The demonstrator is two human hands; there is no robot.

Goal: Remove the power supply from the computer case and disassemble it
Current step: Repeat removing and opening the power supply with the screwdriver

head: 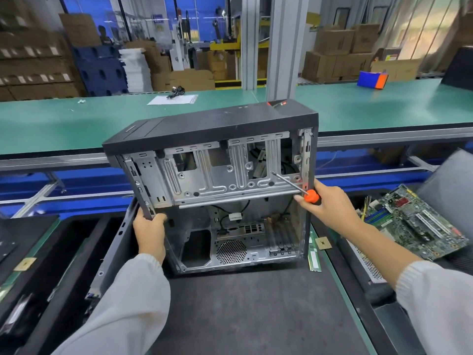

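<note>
- Head view: the case point(212, 175) stands on end on the dark mat point(243, 311), open side toward the camera. The left hand point(149, 230) grips its lower left edge, fingers curled round the frame.
- The right hand point(330, 204) is closed round the orange handle of a screwdriver point(311, 196), whose tip points into the upper bay, close to the metal plate.
- The power supply does not show plainly; the rectangular cut-out at the case's bottom left looks vacant, so I cannot tell whether it is out already or hidden.
- Risk: the case stands on a narrow face, steadied by one hand only. A hard push with the screwdriver could tip it away from the person.
- Risk: the tip could slip off a screw and skid across the plate or snag the loose cables point(230, 213) below.
- Risk: a swing to the right could knock the motherboard point(419, 221) lying just beside the case.
</note>
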